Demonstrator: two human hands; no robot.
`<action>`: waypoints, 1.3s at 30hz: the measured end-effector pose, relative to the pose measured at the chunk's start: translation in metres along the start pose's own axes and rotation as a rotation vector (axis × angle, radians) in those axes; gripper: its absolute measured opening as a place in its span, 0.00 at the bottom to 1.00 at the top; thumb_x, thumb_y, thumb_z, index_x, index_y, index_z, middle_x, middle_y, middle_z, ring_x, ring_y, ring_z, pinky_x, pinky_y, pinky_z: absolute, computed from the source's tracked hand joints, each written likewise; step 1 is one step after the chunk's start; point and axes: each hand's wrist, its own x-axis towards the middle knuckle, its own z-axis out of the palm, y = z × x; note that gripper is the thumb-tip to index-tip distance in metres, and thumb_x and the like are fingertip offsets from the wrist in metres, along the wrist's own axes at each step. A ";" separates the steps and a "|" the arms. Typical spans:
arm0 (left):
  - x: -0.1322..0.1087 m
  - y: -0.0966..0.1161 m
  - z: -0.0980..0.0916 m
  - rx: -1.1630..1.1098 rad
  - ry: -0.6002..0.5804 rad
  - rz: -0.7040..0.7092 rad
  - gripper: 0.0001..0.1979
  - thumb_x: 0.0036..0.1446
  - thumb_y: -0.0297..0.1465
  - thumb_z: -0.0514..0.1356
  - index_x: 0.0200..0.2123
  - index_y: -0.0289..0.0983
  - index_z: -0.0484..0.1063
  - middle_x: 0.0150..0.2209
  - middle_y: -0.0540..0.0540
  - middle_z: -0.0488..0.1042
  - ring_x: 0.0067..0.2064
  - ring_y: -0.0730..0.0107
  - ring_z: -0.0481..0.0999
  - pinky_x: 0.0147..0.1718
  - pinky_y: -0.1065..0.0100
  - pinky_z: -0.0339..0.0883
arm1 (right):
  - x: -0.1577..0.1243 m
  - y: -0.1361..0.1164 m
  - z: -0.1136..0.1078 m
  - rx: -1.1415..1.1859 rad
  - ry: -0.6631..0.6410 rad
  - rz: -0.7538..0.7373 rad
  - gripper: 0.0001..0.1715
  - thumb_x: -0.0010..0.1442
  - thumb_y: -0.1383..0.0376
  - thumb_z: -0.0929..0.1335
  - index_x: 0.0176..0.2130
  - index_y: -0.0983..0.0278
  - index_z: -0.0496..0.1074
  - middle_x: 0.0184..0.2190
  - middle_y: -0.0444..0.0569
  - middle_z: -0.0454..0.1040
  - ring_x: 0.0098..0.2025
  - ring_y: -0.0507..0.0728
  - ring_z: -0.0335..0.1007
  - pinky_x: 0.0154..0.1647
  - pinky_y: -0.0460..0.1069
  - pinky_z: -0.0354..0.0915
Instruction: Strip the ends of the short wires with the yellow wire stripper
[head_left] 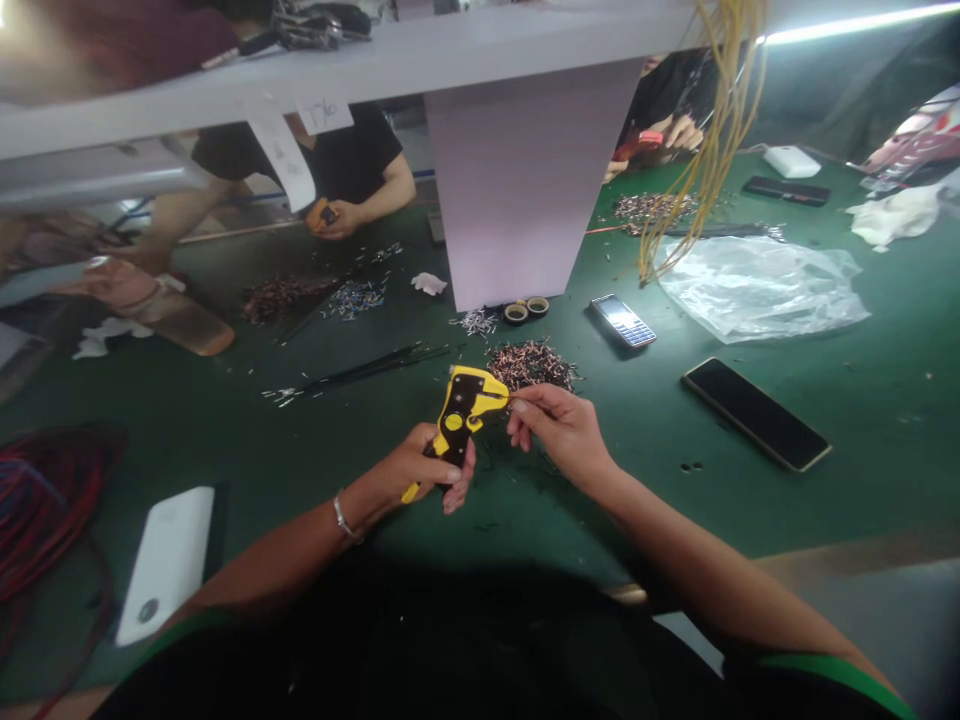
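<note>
Stripper (454,422) at frame centre, handle slanting toward lower left, nose aimed right. Your left hand (412,466) wraps handle. Your right hand (566,432), just beside nose, has fingertips bunched close; cannot tell what they pinch. Scrap pile (534,364) lies beyond.

we see a dark green tabletop (277,460). on it we tag: pile of copper-tipped bits (531,364), thin black wires (371,368) laid in a loose bundle to its left, two tape rolls (516,314) side by side just behind the pile, keypad phone (623,321), big dark-screen phone (756,414) lying at a slant, clear plastic bag (765,288), crumpled tissue (428,284), white slab (169,555) front left, red wire coil (45,510) at left edge.
</note>
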 end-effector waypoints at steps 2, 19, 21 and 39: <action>0.000 0.000 0.001 -0.002 0.006 -0.005 0.10 0.46 0.25 0.68 0.33 0.30 0.73 0.20 0.48 0.73 0.17 0.72 0.70 0.18 0.68 0.69 | 0.000 0.000 0.000 0.004 -0.001 0.000 0.08 0.55 0.61 0.69 0.33 0.63 0.72 0.20 0.42 0.74 0.17 0.48 0.67 0.19 0.47 0.64; -0.001 0.002 0.002 0.047 0.048 -0.018 0.07 0.47 0.25 0.65 0.31 0.33 0.70 0.14 0.55 0.64 0.14 0.79 0.59 0.13 0.75 0.58 | 0.003 0.013 0.002 -0.052 -0.008 -0.027 0.12 0.56 0.57 0.68 0.35 0.64 0.73 0.20 0.41 0.73 0.17 0.49 0.66 0.19 0.46 0.65; 0.001 0.005 0.002 0.052 0.015 -0.007 0.08 0.46 0.26 0.66 0.31 0.33 0.71 0.18 0.53 0.66 0.17 0.77 0.64 0.16 0.73 0.62 | 0.004 0.016 0.001 -0.089 -0.006 -0.048 0.12 0.57 0.57 0.68 0.35 0.64 0.73 0.20 0.42 0.74 0.17 0.49 0.66 0.20 0.46 0.65; 0.014 0.012 -0.019 0.001 0.132 0.238 0.20 0.43 0.24 0.59 0.43 0.29 0.73 0.43 0.32 0.79 0.30 0.62 0.76 0.31 0.58 0.70 | 0.003 0.049 -0.005 -0.771 -0.100 -0.465 0.14 0.63 0.63 0.63 0.37 0.60 0.78 0.31 0.50 0.81 0.29 0.55 0.75 0.35 0.49 0.68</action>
